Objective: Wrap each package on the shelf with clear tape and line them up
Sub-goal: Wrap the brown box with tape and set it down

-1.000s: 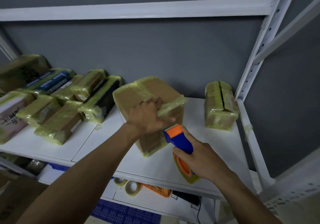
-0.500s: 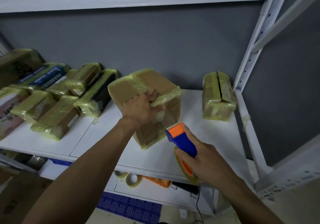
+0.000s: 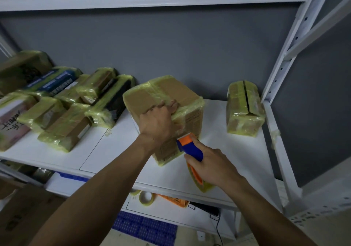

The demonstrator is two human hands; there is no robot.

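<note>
A brown cardboard box (image 3: 167, 93) partly wound in yellowish clear tape stands tilted on the white shelf (image 3: 233, 150). My left hand (image 3: 157, 122) grips its near top edge, fingers curled over the taped band. My right hand (image 3: 210, 167) holds a blue and orange tape dispenser (image 3: 190, 146) by its handle. The dispenser's orange toothed head touches the box's near side, just below my left hand. A roll of tape (image 3: 204, 185) hangs under my right hand.
Several taped packages (image 3: 64, 101) lie side by side at the left of the shelf. One taped box (image 3: 245, 108) stands alone at the right, by the white upright post (image 3: 288, 48). Spare tape rolls (image 3: 146, 198) lie on the lower shelf.
My left hand slid up to the box's top edge. The dispenser rose from beside the box until its head reached the box's near side. The view shifted slightly.
</note>
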